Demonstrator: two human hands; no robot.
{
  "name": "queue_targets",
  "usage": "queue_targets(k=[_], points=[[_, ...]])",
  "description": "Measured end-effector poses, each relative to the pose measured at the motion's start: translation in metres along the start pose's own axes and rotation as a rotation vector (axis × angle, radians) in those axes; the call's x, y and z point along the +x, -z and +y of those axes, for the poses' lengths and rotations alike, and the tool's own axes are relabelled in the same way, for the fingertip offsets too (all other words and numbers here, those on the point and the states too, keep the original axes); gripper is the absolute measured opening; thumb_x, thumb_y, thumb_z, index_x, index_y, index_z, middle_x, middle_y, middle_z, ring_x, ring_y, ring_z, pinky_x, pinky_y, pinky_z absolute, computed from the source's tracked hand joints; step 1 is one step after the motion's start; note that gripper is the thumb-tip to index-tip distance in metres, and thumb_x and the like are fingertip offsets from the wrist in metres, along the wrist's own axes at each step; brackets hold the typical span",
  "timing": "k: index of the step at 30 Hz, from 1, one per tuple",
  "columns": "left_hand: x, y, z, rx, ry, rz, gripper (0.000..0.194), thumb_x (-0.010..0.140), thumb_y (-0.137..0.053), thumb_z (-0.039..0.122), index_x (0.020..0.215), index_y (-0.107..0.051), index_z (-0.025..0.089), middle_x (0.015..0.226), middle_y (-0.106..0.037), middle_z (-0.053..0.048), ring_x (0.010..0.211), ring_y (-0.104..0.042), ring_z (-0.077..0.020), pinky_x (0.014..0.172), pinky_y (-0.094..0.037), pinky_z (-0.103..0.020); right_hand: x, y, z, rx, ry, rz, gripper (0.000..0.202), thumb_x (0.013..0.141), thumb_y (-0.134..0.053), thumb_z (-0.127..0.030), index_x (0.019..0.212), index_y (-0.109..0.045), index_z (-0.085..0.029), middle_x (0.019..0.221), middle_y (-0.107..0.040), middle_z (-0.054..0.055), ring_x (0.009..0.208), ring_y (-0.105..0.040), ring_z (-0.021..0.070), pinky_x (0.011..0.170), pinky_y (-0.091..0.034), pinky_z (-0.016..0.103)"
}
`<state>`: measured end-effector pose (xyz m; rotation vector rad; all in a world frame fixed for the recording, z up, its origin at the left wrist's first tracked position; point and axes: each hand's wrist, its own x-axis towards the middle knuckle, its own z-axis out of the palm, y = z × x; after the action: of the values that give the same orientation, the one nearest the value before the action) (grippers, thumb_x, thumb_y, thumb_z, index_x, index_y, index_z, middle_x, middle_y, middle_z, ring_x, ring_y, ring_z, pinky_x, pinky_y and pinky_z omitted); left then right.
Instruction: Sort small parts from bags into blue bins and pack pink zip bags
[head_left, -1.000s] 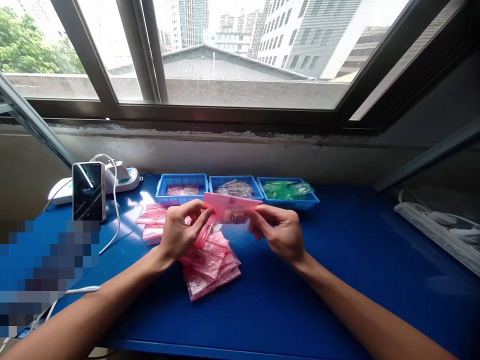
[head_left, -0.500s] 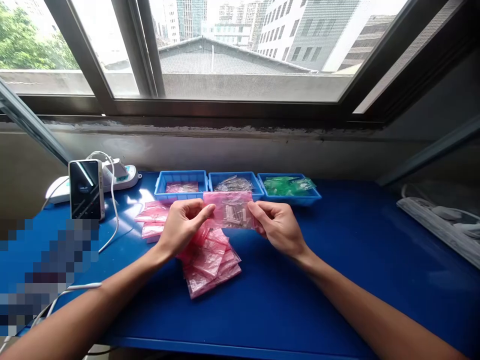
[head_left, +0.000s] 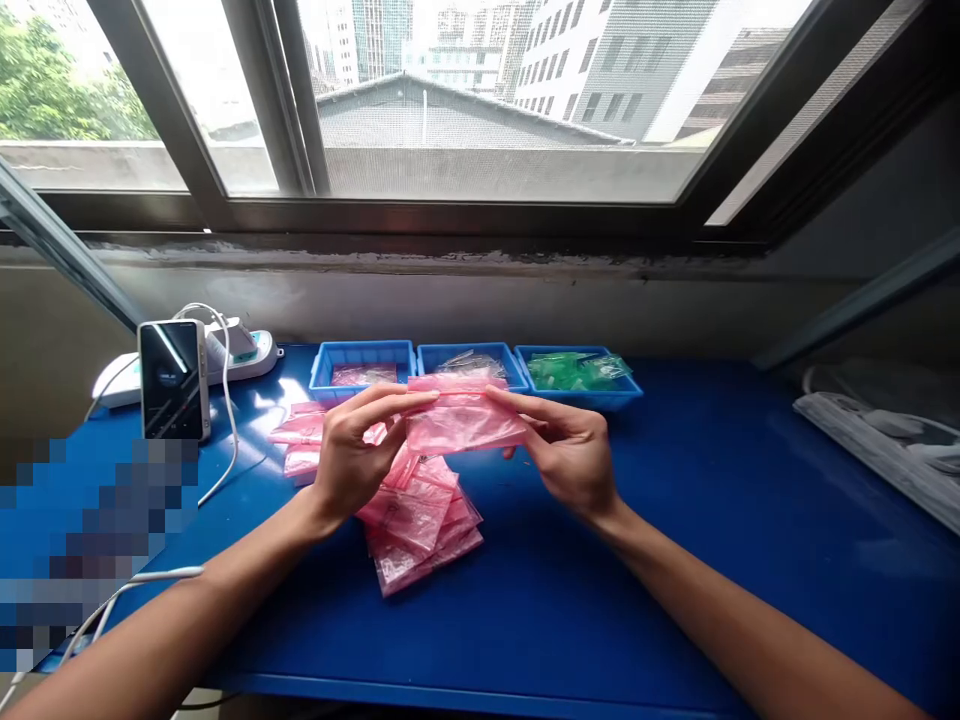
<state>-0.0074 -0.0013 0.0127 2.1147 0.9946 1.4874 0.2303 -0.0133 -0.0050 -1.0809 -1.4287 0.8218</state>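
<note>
A pink translucent plastic bag (head_left: pixel 465 425) is held up between my two hands above the table. My left hand (head_left: pixel 360 445) is closed on its left side, with the index finger along the upper edge. On the right side, my right hand (head_left: pixel 574 455) pinches the bag, its index finger also on the upper edge. What lies inside the bag cannot be made out. Below it is a loose pile of pink plastic bags (head_left: pixel 424 545). More pink bags (head_left: pixel 300 430) lie behind my left hand, partly covered by it.
At the back stand three blue bins: the left bin (head_left: pixel 363 354) holds a pink packet, the middle bin (head_left: pixel 517 375) clear items, the right bin (head_left: pixel 637 395) green packets. A phone (head_left: pixel 172 380) leans by a power strip (head_left: pixel 262 352) with white cables. Another strip (head_left: pixel 877 460) lies right.
The bag has turned from showing clear contents with pale small parts to a plain pink face. My index fingers have moved onto its upper edge.
</note>
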Motion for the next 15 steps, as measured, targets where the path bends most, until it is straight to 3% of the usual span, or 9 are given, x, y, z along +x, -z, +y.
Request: queue_targets(k=[4,8,11,15], points=[[-0.001,0.0,0.0,0.007,-0.048,-0.011,0.022,0.095,-0.065,0.011,0.107,-0.082,0.02,0.103,-0.081,-0.008,0.097,-0.074,-0.0185,0.083,-0.059,-0.028,-0.002,0.001,0.001,0.006,0.038,0.02,0.028,0.087,-0.074,-0.026,0.112,-0.086,-0.024,0.1,-0.085,0.008,0.052,-0.066,0.0161,0.05,-0.057,0.031],[0.0,0.001,-0.001,0.013,-0.03,-0.034,0.025,0.096,-0.057,0.009,0.102,-0.08,0.019,0.102,-0.081,-0.008,0.093,-0.073,-0.0191,0.081,-0.057,-0.029,-0.001,-0.001,-0.003,0.009,0.031,0.015,0.022,0.087,-0.075,-0.031,0.103,-0.087,-0.021,0.098,-0.084,0.009,0.056,-0.069,0.0184,0.052,-0.059,0.032],[0.001,0.001,-0.001,0.054,0.033,-0.05,0.015,0.096,-0.063,0.02,0.087,-0.075,0.017,0.081,-0.075,-0.004,0.07,-0.065,-0.0157,0.067,-0.051,-0.027,0.0,-0.003,-0.008,0.019,-0.003,-0.03,0.027,0.09,-0.074,-0.043,0.083,-0.083,-0.018,0.074,-0.079,0.008,0.052,-0.067,0.0182,0.048,-0.055,0.03],[0.001,-0.002,0.0,0.097,0.125,-0.123,0.034,0.096,-0.065,0.032,0.065,-0.057,0.018,0.06,-0.055,0.002,0.056,-0.046,-0.012,0.055,-0.037,-0.025,-0.001,-0.004,-0.01,-0.057,-0.056,-0.121,0.058,0.095,-0.065,-0.055,0.05,-0.057,-0.019,0.041,-0.054,0.0,0.035,-0.046,0.011,0.039,-0.038,0.025]])
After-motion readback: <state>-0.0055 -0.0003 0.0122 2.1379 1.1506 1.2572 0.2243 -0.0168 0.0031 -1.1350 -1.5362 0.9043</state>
